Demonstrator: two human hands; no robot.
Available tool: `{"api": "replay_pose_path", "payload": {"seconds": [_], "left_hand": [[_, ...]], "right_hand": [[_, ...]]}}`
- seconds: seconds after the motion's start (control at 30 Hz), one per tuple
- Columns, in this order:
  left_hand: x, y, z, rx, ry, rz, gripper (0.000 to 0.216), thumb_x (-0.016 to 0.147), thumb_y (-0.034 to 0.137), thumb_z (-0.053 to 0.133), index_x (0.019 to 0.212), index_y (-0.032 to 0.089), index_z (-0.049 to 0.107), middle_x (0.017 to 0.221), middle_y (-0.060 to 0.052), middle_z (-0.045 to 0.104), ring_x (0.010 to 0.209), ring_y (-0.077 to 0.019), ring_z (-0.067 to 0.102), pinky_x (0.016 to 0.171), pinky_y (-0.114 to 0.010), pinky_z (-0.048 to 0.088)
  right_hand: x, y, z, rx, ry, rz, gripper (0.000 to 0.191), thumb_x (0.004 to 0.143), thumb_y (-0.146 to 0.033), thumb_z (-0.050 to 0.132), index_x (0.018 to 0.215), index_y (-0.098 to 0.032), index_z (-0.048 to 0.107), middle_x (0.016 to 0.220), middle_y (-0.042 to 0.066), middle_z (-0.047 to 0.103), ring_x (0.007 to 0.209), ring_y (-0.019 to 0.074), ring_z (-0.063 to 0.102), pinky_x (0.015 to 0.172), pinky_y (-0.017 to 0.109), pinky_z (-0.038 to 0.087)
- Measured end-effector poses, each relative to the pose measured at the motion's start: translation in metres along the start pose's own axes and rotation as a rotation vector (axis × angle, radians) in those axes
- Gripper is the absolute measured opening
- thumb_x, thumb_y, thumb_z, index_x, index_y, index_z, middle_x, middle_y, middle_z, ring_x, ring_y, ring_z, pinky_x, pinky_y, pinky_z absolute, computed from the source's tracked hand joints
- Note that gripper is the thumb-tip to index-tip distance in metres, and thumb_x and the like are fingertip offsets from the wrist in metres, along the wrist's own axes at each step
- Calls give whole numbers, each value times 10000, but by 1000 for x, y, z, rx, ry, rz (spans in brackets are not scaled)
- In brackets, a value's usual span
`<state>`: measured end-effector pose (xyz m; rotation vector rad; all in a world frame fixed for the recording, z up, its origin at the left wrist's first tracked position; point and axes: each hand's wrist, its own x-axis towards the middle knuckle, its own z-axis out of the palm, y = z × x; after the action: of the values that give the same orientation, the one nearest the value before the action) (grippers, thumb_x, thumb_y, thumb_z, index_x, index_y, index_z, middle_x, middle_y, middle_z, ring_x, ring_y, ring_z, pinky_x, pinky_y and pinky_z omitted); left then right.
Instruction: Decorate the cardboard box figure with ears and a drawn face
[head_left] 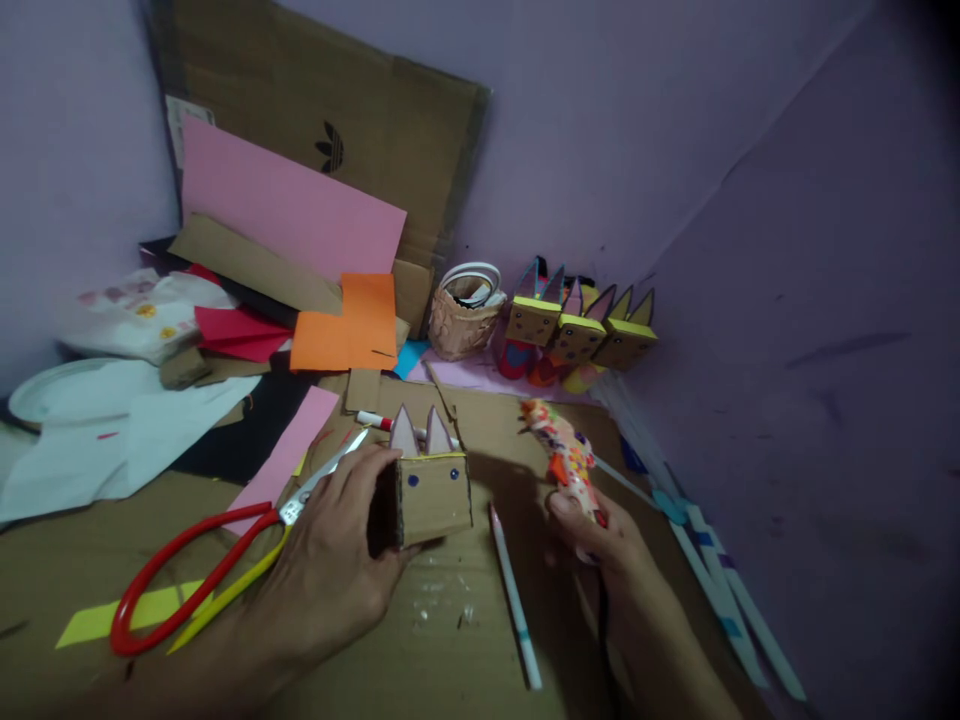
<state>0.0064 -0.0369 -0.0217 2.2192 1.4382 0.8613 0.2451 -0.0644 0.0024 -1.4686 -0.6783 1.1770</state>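
Gripping eared cardboard box [435, 505] in left fingers [375, 462] | floral glue gun [568, 455] in right fingers [576, 520] | showing ears [405, 438], blue eye dots [413, 480] fitted | lacking coloured tubes [517, 358] seen under rear boxes [579, 338]

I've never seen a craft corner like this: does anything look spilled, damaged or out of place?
Yes, slightly. Below the small box in the left hand, shiny blobs, perhaps glue, spot the cardboard like drips. Dark smudges streak the lilac wall at picture right, making it look scuffed.
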Motion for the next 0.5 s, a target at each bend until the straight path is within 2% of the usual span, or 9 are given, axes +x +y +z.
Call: {"api": "replay_pose_path", "payload": {"seconds": [0.1,0.17,0.27,0.33,0.4,0.5], "left_hand": [[0,2,0,5,26,-1,643,721,195,660,1290,230,362,1319,-136,505,1234,-352,494,985,-580,461],[1,2,-1,1,36,0,632,728,207,662,1285,229,363,1318,-138,503,1236,-351,492,987,-581,461],[1,3,-1,-2,24,-3,630,737,202,653,1291,227,355,1343,-144,481,1264,-350,467,1009,-579,447],[1,2,-1,6,25,1,642,728,184,650,1295,232,353,1343,-137,483,1281,-347,452,1023,-567,441],[1,1,0,16,30,16,662,717,178,653,1302,240,350,1327,-123,500,1279,-340,455,1032,-556,439],[0,1,1,33,35,37,667,716,179,643,1310,247,348,1323,-118,502,1266,-337,466,1022,-549,452]], "right_hand": [[-10,-8,2,143,-84,-82,403,630,-417,817,931,-185,682,670,-21,528,551,103,439,430,184,446],[-16,-12,2,183,-112,-125,427,654,-493,793,944,-195,695,805,32,608,577,108,472,374,158,413],[-20,-17,-1,181,-164,-126,430,753,-554,692,991,-197,698,734,38,620,491,93,444,324,152,365],[-22,-18,-5,121,-180,-157,360,789,-496,678,990,-197,695,638,17,596,483,101,464,368,168,406],[-23,-17,-7,20,-177,-207,289,767,-445,716,913,-196,701,603,10,601,498,111,497,415,183,438],[-30,-12,-9,-139,-136,-216,239,736,-419,749,807,-194,714,681,42,685,630,170,626,578,248,545]]}}
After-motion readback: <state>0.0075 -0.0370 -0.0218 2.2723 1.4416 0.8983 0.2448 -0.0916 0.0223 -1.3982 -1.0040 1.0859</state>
